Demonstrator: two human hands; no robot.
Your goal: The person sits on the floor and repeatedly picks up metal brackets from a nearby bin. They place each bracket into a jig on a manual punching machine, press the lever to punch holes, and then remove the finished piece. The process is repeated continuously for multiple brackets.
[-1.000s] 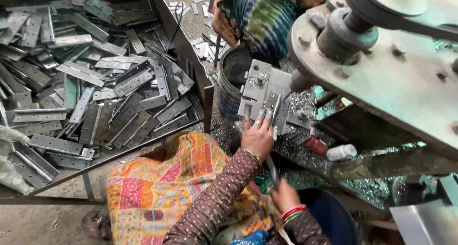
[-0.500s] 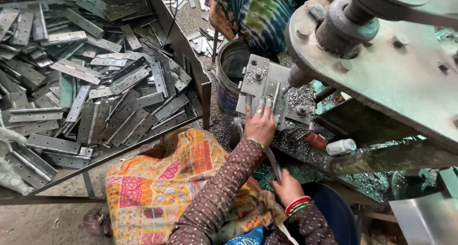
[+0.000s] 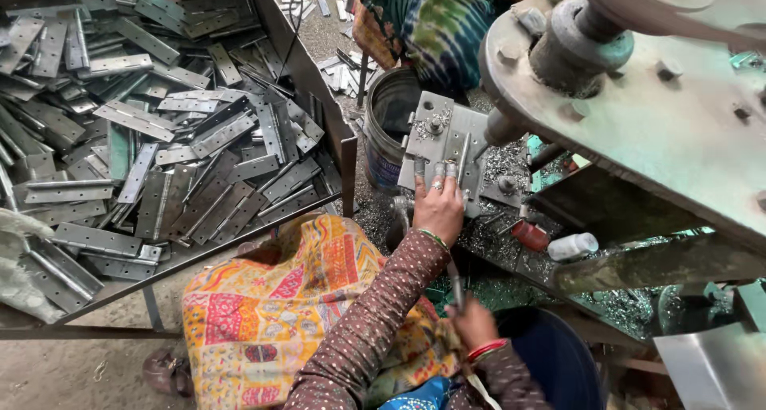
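Grey steel fills the view: a heavy machine (image 3: 638, 115) looms at the right, and a wide tray (image 3: 315, 83) at the left is heaped with flat hinges (image 3: 159, 131). Between them, below the machine's spindle, sits a metal plate (image 3: 443, 139) on a surface (image 3: 511, 250) strewn with shavings, just beside a dark bucket (image 3: 391, 127). A patterned orange cloth (image 3: 279, 306) covers the person's lap. The left hand (image 3: 437, 206) lies on the plate's near edge, fingers spread flat and pressing on a hinge (image 3: 455, 151) that stands upright on the plate. The right hand (image 3: 471, 324) is low, near a blue tub (image 3: 550, 354); its grip looks curled around a thin rod (image 3: 453, 278), though the view is too poor to be sure. A red cap and a white bottle (image 3: 573, 246) lie right of the plate.
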